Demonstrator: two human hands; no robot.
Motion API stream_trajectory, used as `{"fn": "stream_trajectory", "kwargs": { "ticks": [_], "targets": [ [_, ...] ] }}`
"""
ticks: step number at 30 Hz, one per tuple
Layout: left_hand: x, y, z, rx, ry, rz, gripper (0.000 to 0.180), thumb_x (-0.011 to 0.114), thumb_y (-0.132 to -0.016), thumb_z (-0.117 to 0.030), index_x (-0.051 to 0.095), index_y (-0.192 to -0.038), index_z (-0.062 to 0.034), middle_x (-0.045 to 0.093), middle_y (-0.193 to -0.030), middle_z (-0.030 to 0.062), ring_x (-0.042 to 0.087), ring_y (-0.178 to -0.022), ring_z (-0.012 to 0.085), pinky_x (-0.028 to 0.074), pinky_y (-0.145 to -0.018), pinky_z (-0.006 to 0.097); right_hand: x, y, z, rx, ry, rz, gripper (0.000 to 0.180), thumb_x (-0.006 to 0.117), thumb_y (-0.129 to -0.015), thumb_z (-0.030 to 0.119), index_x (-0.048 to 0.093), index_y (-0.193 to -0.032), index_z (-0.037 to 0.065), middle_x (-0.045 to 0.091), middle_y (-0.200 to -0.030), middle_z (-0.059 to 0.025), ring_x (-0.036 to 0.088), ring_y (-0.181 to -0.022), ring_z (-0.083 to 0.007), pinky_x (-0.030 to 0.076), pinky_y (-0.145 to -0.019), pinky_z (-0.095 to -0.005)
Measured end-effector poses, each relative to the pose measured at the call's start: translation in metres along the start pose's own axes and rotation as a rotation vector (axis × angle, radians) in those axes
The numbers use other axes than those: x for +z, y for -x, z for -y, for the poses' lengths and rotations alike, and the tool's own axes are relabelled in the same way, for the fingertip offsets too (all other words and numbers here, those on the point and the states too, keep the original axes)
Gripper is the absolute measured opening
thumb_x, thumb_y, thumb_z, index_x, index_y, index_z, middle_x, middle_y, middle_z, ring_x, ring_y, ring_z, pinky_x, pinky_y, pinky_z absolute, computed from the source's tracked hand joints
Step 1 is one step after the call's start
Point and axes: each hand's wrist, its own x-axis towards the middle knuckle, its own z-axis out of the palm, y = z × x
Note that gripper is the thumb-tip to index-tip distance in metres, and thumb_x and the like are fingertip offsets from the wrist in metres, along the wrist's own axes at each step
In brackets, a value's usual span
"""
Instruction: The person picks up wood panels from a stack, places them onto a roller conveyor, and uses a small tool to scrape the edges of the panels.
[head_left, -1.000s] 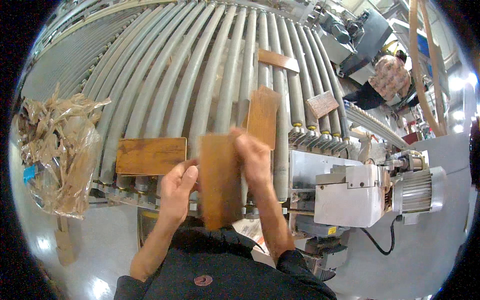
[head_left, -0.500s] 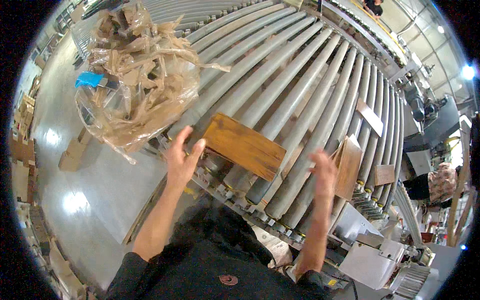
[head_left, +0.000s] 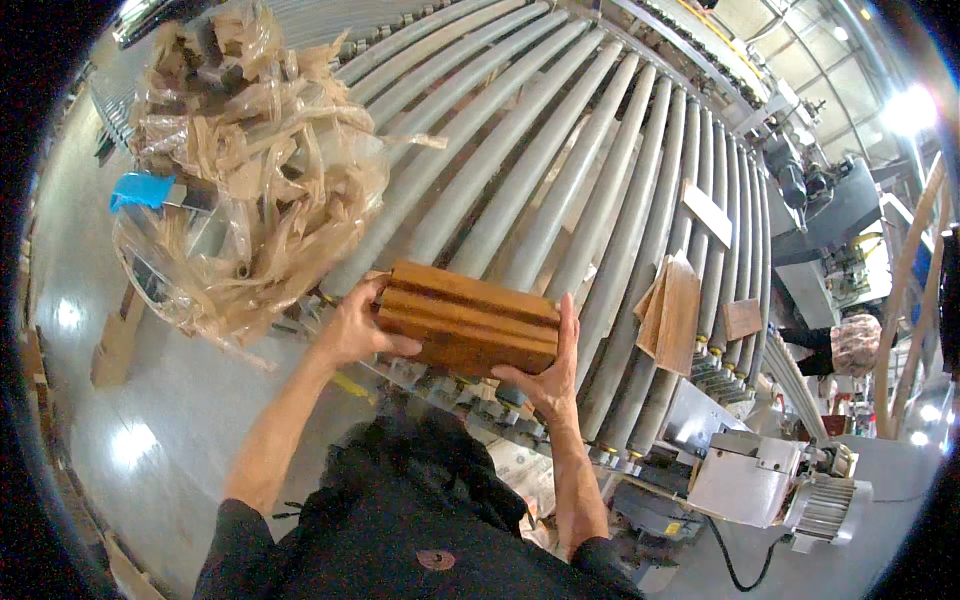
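Note:
My left hand [head_left: 358, 325] grips the left end of a short stack of brown wooden boards [head_left: 470, 315], thumb on the near side and fingers round the far corner. At the stack's right end, my right hand [head_left: 552, 372] presses with its fingers up along the end and its thumb at the near lower edge. The stack is tilted, so its layered long edges face me in light and dark bands. It is over the near ends of the conveyor rollers [head_left: 545, 150]; whether it still touches them I cannot tell.
A large clear bag of crumpled brown paper and film [head_left: 260, 190] leans over the rollers at the left, with a blue piece [head_left: 142, 190] on it. Right of my hands lie loose wooden boards [head_left: 672, 315], a small board [head_left: 742, 319] and a pale strip [head_left: 707, 214]. A motor [head_left: 828, 507] stands lower right.
My right hand has come in from the right and closed on the stack's right end. My left hand has closed on the left end. The stack has tipped, showing its layered edges.

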Motion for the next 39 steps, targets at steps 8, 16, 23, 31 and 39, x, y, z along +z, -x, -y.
{"fn": "stream_trajectory", "kwargs": {
  "ticks": [8, 16, 23, 31, 39],
  "targets": [
    [0.038, 0.017, 0.048, 0.35, 0.057, 0.052, 0.102, 0.096, -0.064, -0.028, 0.036, -0.145, -0.0131, 0.041, -0.151, 0.0149, 0.036, -0.143, 0.0315, 0.029, -0.12, 0.047, -0.007, 0.026, -0.04, 0.119, -0.347, 0.189, 0.122, 0.098, -0.054, 0.035, 0.031, -0.152, 0.005, 0.041, -0.144, -0.0093, 0.042, -0.133, -0.0249, 0.034, -0.115, -0.041],
    [0.051, 0.097, 0.011, 0.022, 0.177, -0.125, 0.1, 0.096, -0.059, -0.023, 0.041, -0.14, -0.007, 0.05, -0.141, 0.0101, 0.053, -0.128, 0.0233, 0.048, -0.105, 0.042, -0.01, 0.045, 0.001, 0.026, -0.266, 0.157, 0.116, 0.099, -0.049, 0.035, 0.037, -0.143, 0.005, 0.048, -0.134, -0.0131, 0.048, -0.128, -0.0285, 0.04, -0.109, -0.0397],
    [0.03, 0.248, -0.022, -0.008, 0.151, -0.527, 0.104, 0.097, -0.058, -0.023, 0.039, -0.143, -0.0027, 0.05, -0.139, 0.0125, 0.047, -0.13, 0.0233, 0.037, -0.112, 0.041, 0.039, 0.114, 0.077, 0.422, -0.679, 0.512, 0.11, 0.099, -0.056, 0.031, 0.037, -0.141, -0.001, 0.051, -0.13, -0.0163, 0.054, -0.121, -0.0289, 0.046, -0.103, -0.0436],
    [0.043, 0.412, 0.021, -0.435, 0.606, -0.74, 0.095, 0.095, -0.067, -0.026, 0.042, -0.141, 0.0013, 0.055, -0.137, 0.0133, 0.049, -0.131, 0.0221, 0.04, -0.111, 0.04, 0.123, 0.196, 0.108, 0.825, -0.499, 1.03, 0.1, 0.092, -0.071, 0.022, 0.031, -0.146, -0.004, 0.058, -0.13, -0.0176, 0.057, -0.119, -0.0271, 0.047, -0.104, -0.0396],
    [0.012, 0.565, 0.106, -0.56, 0.508, -1.038, 0.105, 0.096, -0.063, -0.039, 0.04, -0.14, 0.0037, 0.056, -0.133, 0.0172, 0.053, -0.127, 0.0259, 0.042, -0.111, 0.041, 0.263, 0.259, 0.175, 0.428, -0.319, 1.443, 0.081, 0.089, -0.075, 0.032, 0.047, -0.136, 0.001, 0.062, -0.125, -0.0132, 0.059, -0.115, -0.0239, 0.046, -0.102, -0.0379]
  ]
}}
